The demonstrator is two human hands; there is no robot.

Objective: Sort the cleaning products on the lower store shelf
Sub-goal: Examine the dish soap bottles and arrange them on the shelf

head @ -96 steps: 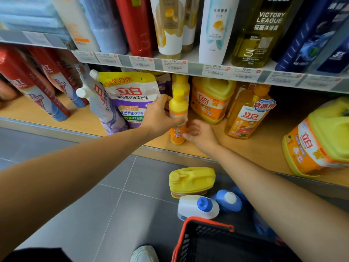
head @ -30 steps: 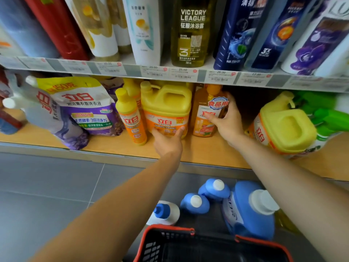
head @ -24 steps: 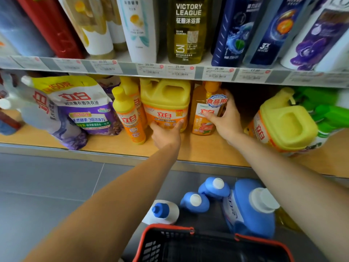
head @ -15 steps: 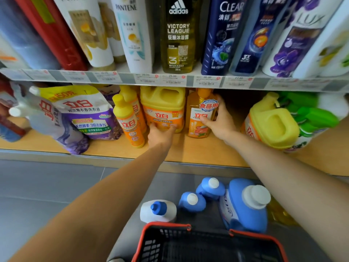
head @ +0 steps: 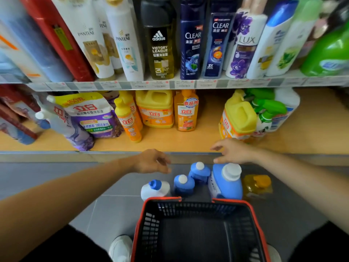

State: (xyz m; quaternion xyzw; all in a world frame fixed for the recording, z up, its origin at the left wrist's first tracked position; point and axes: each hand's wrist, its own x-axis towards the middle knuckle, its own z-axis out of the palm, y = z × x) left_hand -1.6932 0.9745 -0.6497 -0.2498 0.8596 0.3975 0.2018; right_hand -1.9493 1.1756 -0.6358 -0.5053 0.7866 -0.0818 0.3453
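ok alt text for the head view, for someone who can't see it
Two bare hands, the left hand and right hand, both empty, hover at the front edge of a lower shelf lined with yellow and orange detergent bottles. Below them blue bottles stand on the grey floor by a red-rimmed black basket.

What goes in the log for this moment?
left hand: open, empty | right hand: open, empty | large blue plastic jug: on floor, under right hand
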